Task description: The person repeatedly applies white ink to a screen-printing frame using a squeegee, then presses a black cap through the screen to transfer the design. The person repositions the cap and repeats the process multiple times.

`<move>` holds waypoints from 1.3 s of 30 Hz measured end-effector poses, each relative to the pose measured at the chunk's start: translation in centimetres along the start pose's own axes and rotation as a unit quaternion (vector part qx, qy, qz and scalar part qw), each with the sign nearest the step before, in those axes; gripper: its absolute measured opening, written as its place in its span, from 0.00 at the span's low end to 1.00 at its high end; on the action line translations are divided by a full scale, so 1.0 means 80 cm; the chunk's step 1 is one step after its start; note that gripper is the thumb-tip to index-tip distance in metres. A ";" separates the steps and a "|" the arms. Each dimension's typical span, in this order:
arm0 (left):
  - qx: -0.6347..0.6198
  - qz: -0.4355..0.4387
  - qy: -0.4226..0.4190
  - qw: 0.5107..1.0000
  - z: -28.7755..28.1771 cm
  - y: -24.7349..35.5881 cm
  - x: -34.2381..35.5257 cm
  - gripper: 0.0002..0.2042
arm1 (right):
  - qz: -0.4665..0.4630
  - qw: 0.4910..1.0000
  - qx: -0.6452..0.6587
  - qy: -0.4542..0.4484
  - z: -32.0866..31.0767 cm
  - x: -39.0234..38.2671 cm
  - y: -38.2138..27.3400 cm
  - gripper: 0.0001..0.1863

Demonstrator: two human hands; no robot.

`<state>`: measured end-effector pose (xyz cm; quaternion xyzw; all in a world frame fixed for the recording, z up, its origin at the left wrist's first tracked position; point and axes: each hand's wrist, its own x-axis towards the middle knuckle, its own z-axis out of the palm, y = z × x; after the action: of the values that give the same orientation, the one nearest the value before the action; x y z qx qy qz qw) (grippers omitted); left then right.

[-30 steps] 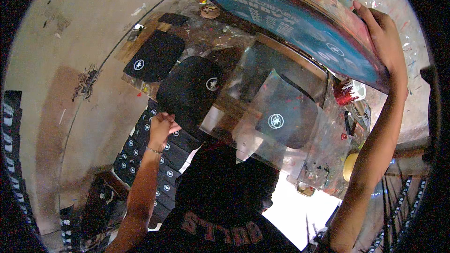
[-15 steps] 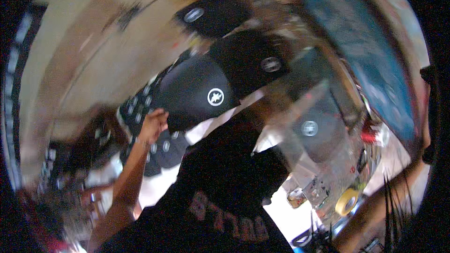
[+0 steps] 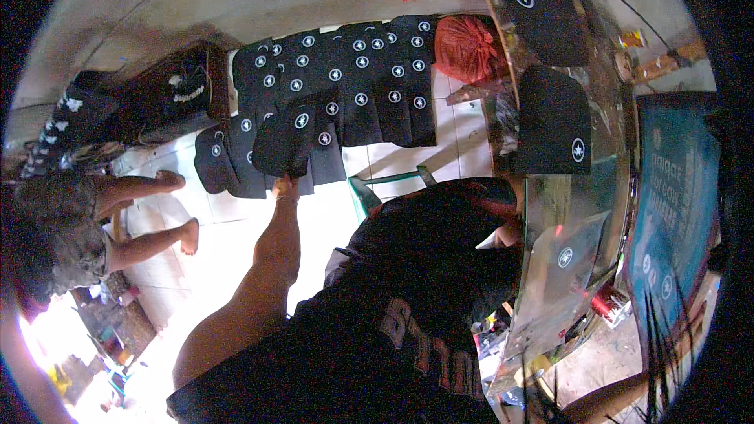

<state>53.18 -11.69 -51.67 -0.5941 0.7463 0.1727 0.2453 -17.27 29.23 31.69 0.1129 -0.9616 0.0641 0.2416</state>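
Note:
My left hand [image 3: 286, 187] is closed on the lower edge of a black sheet piece [image 3: 287, 141] with a round white emblem. It holds this piece out over rows of similar black pieces [image 3: 338, 74] lying on the white tiled floor. My right forearm [image 3: 609, 399] comes in at the lower right and runs toward the dark rim, where its fingers are hidden. Near it stands a blue framed screen [image 3: 671, 188], tilted upright beside the glass-topped worktable [image 3: 542, 314]. Two black printed pieces [image 3: 554, 110] lie along that table, and another emblem shows on a pale patch of the glass.
A red plastic bag [image 3: 470, 49] sits beside the rows. At the left, another person's bare legs [image 3: 145, 187] stretch over the floor near a dark wooden piece of furniture [image 3: 196, 82]. A green-framed stool [image 3: 393, 180] stands in front of me. A red can [image 3: 609, 304] lies by the screen.
My view has swung left. My left hand has carried the black piece away from the worktable, out over the rows on the floor.

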 end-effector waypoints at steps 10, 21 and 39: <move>-0.705 -0.466 -0.002 0.534 0.087 0.114 -0.164 0.16 | -0.024 0.999 0.039 -0.019 0.002 0.043 0.097 0.34; -0.112 -0.156 0.254 0.948 -0.072 0.157 -0.032 0.14 | -0.049 0.996 0.065 -0.045 0.029 0.068 0.152 0.31; 0.060 0.725 0.155 0.668 -0.541 0.679 -0.247 0.23 | -0.009 0.996 0.055 -0.064 -0.029 -0.023 -0.011 0.28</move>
<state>-3.16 -6.90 -6.75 0.1323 0.9779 0.1567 -0.0413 -14.45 29.12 32.93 0.1387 -0.9692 0.1071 0.1732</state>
